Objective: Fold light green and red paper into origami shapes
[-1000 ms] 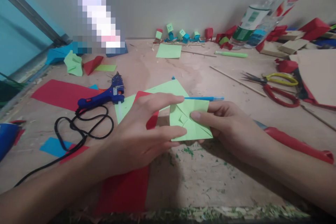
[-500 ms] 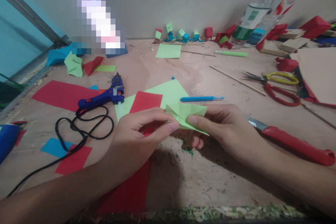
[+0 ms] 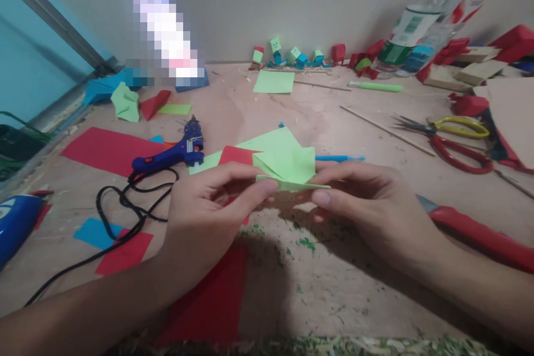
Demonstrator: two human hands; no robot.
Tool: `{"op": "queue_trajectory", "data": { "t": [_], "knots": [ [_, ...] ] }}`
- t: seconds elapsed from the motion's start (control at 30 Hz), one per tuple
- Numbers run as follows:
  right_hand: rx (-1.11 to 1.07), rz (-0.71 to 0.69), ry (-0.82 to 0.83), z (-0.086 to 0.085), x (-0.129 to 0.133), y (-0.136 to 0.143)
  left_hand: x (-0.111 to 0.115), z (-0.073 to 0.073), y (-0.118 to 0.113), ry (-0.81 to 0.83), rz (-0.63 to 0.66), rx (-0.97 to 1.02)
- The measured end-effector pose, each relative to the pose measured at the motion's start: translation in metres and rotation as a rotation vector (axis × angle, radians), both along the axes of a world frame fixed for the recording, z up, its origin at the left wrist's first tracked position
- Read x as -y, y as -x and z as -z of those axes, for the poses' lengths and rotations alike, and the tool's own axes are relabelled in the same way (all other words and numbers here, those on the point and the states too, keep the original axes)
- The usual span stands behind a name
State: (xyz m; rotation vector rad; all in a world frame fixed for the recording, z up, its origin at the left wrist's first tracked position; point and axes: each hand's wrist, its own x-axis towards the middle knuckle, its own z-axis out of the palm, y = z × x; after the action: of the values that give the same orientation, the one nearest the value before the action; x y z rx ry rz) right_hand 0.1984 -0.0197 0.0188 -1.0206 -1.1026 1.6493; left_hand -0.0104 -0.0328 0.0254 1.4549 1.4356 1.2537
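A light-green sheet of paper [image 3: 287,169] with folds and raised flaps is held above the table between my hands. My left hand [image 3: 217,200] pinches its left end, thumb in front and fingers behind. My right hand [image 3: 362,194] holds the right end, with its index finger behind the paper and its thumb tip at the near lower edge. Under and behind it lie a larger light-green sheet [image 3: 275,139] and a red paper piece [image 3: 233,155]. A blue pen [image 3: 342,158] is partly hidden behind the folded paper.
To the left are a blue glue gun [image 3: 167,158] with a black cord and red paper [image 3: 108,150]. At right lie scissors [image 3: 459,144], a red-handled knife [image 3: 479,233] and a thin stick [image 3: 386,129]. Plastic bottles [image 3: 411,39] and small paper figures [image 3: 296,55] stand along the wall.
The folded paper has been turned so that its flaps stand up and its near edge faces me. My right thumb has slid off its face to the near edge. The view has shifted slightly.
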Motion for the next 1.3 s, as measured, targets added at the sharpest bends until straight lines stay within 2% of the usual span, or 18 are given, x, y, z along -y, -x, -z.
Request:
{"op": "queue_trajectory", "data": {
  "t": [0.1,0.23,0.4,0.53,0.7,0.8,0.9,1.0,1.07,1.13,1.3],
  "knots": [
    [0.05,0.068,0.005,-0.001,0.0,0.002,0.001,0.002,0.002,-0.002,0.004,-0.04],
    [0.129,0.09,0.019,-0.006,0.002,0.002,0.002,0.001,0.002,0.002,-0.016,-0.083],
    [0.105,0.09,0.046,-0.008,0.005,0.001,0.001,-0.003,-0.003,0.051,-0.01,0.02],
    [-0.054,0.01,0.09,-0.005,0.003,0.0,0.001,-0.003,-0.006,0.029,-0.049,0.062],
    [-0.088,-0.116,0.213,-0.002,0.002,0.0,0.005,0.0,-0.005,0.021,0.01,-0.014],
    [-0.042,-0.149,0.158,-0.004,0.003,0.001,0.007,0.001,-0.005,0.029,0.032,0.006],
    [0.053,-0.061,0.083,-0.009,0.005,0.002,0.005,0.0,-0.005,0.083,0.069,0.162],
    [0.148,-0.021,0.038,-0.012,0.006,0.003,0.003,0.0,-0.005,0.2,0.188,0.279],
    [0.172,-0.031,0.019,-0.011,0.007,0.004,0.001,-0.002,-0.005,0.283,0.28,0.23],
    [0.185,-0.045,0.006,-0.009,0.007,0.003,0.001,-0.004,-0.005,0.326,0.317,0.163],
    [0.228,-0.043,0.01,-0.007,0.007,0.002,0.002,-0.006,-0.006,0.265,0.249,0.06]
  ]
}}
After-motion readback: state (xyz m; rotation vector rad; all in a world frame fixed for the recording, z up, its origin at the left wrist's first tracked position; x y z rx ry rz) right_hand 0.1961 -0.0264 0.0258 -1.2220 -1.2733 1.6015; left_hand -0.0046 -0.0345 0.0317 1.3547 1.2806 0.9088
